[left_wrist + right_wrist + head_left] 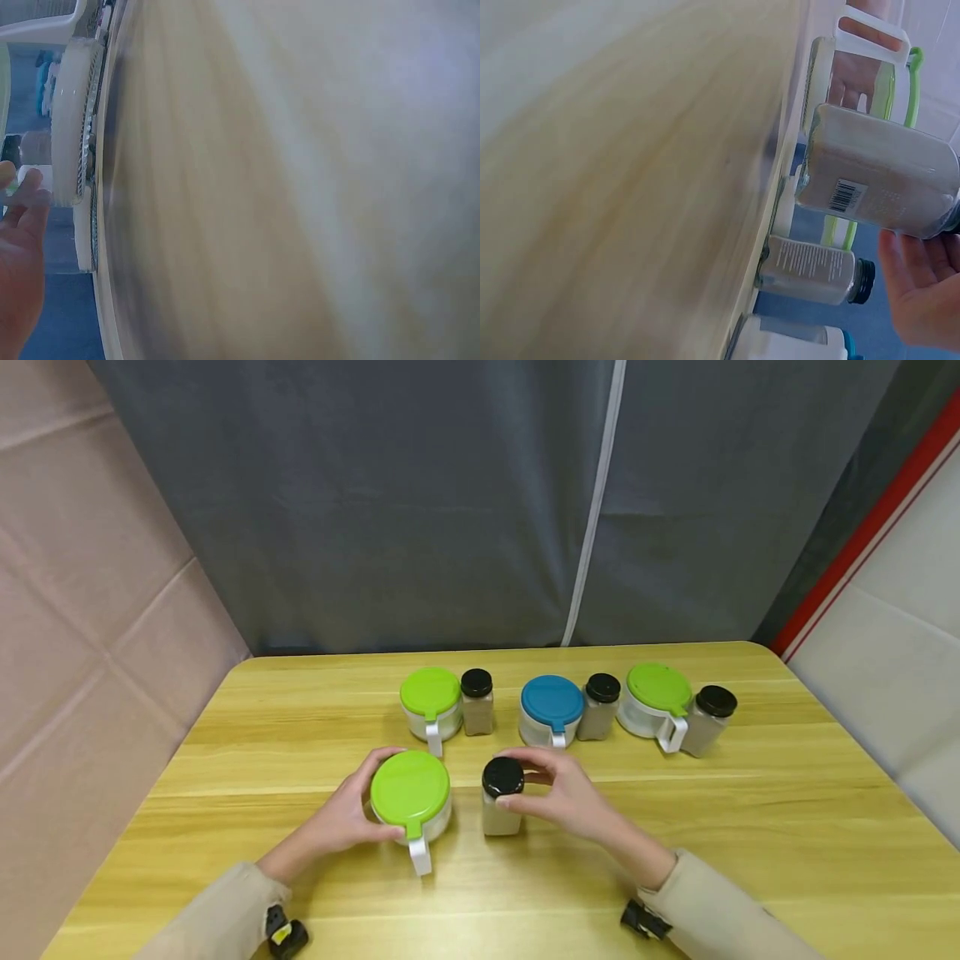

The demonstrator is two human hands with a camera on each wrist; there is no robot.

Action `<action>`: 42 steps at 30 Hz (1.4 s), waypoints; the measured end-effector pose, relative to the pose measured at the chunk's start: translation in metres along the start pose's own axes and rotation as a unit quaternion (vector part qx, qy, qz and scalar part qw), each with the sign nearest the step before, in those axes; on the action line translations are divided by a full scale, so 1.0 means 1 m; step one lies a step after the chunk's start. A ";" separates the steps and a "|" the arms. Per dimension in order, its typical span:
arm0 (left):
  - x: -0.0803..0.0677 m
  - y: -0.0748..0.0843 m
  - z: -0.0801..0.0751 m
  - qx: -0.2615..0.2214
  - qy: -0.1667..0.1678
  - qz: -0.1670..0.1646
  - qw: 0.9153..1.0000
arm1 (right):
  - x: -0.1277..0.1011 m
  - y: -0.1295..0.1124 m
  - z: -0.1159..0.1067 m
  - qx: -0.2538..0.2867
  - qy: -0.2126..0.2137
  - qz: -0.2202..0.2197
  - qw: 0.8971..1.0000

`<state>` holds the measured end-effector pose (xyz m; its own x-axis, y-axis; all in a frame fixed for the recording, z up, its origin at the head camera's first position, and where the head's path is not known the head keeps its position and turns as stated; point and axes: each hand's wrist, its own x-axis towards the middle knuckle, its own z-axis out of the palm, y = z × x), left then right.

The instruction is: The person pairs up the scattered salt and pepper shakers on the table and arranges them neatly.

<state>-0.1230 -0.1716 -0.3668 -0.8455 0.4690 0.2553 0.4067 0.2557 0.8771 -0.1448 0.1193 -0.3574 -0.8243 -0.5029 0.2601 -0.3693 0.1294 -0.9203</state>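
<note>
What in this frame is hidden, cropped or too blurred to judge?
- Left wrist view: table blurred; left hand cut off by the frame edge.
- Right wrist view: spice jar label print too small to read; right hand cropped.
- Head view: left fingers hidden behind the green-lidded container.

Both hands, left (pixel 341 818) and right (pixel 566 793), reach forward with fingers curled.

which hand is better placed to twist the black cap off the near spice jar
Right. The right hand already has its fingers curled round the black cap of the spice jar, while the left hand holds the green-lidded pot.
</note>
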 end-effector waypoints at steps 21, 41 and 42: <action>0.002 -0.039 -0.001 0.008 -0.001 -0.006 1.000 | 0.015 -0.031 0.019 -0.012 -0.031 0.039 0.999; 0.009 -0.043 -0.007 -0.004 -0.018 -0.019 1.000 | 0.023 -0.027 0.027 0.007 -0.009 0.045 0.999; 0.008 -0.043 -0.007 -0.005 -0.019 -0.018 1.000 | 0.023 -0.027 0.027 0.006 -0.009 0.046 0.999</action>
<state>-0.1501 -0.1849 -0.3993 -0.8462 0.4906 0.2080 0.3722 0.2647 0.8896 -0.1417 0.0811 -0.3343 -0.8463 -0.5051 0.1694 -0.2877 0.1658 -0.9432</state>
